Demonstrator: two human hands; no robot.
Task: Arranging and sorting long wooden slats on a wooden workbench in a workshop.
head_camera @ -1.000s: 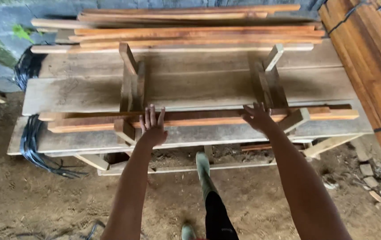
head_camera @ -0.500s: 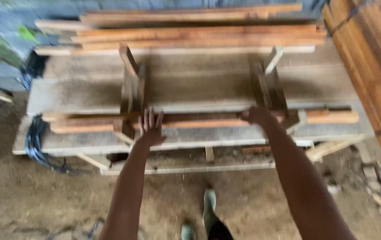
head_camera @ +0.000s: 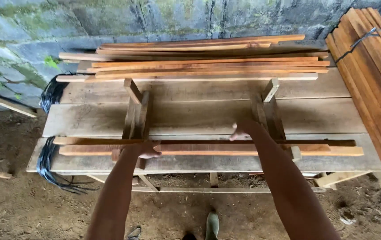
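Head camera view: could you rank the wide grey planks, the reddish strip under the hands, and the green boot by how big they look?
1. wide grey planks, longest and broadest.
2. reddish strip, nearly as long but far thinner; left hand and right hand are on it.
3. green boot, smallest, partly cut off.

Two bare arms reach out over a big grey plank bench (head_camera: 199, 118). The left hand (head_camera: 145, 150) is closed over a long reddish wood strip (head_camera: 226, 149) that lies along the near edge of the bench. The right hand (head_camera: 242, 130) also grips the strips, further along. More long strips (head_camera: 199, 62) are piled at the far side of the bench. Black straps (head_camera: 48, 155) hang off the bench's left end.
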